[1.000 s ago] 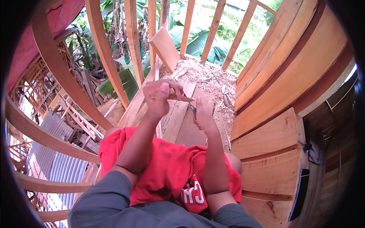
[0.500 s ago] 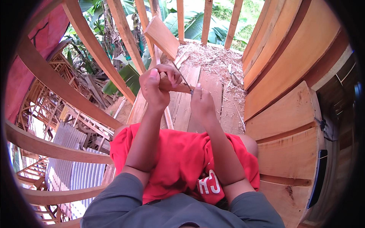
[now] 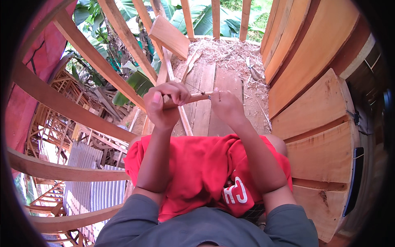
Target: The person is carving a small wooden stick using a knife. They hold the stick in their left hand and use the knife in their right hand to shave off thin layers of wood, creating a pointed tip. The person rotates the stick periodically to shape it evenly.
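Observation:
My left hand (image 3: 163, 105) is closed around a carved wooden piece (image 3: 196, 98), whose narrower end points right. My right hand (image 3: 228, 108) is closed at that narrow end. A thin dark rod-like tool (image 3: 194, 88) runs from my right fingers up and left, across the wooden piece's tip. My fingers hide its handle, and its exact kind cannot be made out. Both hands are held out above my lap, which is covered in red cloth (image 3: 189, 164).
Beyond my hands is a plank floor (image 3: 226, 80) strewn with wood shavings (image 3: 218, 51). A wooden board (image 3: 169, 36) leans by the slatted railing (image 3: 123, 35) at the far left. Wooden panels (image 3: 317, 160) stand close on my right. Corrugated sheets (image 3: 88, 177) lie beyond the left railing.
The thin tool has swung from steep to flatter, and its far end has dropped toward the wooden piece. My right hand has shifted slightly right, and my left has tilted. The view has shifted slightly.

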{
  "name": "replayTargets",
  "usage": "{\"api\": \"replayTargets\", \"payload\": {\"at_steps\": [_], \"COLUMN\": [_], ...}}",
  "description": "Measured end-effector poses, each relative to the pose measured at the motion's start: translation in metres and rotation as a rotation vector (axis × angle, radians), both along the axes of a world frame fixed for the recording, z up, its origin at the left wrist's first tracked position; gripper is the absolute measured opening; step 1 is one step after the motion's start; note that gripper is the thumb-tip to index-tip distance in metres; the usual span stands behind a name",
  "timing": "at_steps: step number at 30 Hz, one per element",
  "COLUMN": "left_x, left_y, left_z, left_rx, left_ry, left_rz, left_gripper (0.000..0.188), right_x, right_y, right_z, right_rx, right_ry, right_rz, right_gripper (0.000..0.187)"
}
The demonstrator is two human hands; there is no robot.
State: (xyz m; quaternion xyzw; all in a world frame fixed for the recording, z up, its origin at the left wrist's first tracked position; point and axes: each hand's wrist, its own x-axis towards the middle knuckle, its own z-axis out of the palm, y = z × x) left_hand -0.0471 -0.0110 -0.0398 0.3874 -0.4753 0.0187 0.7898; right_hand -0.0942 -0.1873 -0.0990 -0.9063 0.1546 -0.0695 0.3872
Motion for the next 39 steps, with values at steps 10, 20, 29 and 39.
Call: {"api": "replayTargets", "payload": {"at_steps": [10,20,29,39], "left_x": [-0.013,-0.001,0.010,0.007], "left_y": [0.011,0.004,-0.014,-0.022], "left_z": [-0.025,-0.026,-0.049,-0.052], "left_rx": [0.175,0.146,0.136,0.135], "left_ry": [-0.221,-0.189,-0.098,-0.046], "left_rz": [-0.041,0.060,0.128,0.163], "left_gripper": [0.051,0.052,0.047,0.046], "right_x": [-0.010,0.000,0.026,0.023], "right_y": [0.015,-0.004,-0.008,0.008], "right_z": [-0.016,-0.027,-0.036,-0.023], "right_rx": [-0.056,-0.015,-0.030,-0.062], "right_ry": [-0.019,0.103,-0.004,-0.073], "right_rz": [0.037,-0.070,-0.077,-0.074], "right_gripper": [0.056,0.054,0.053,0.052]}}
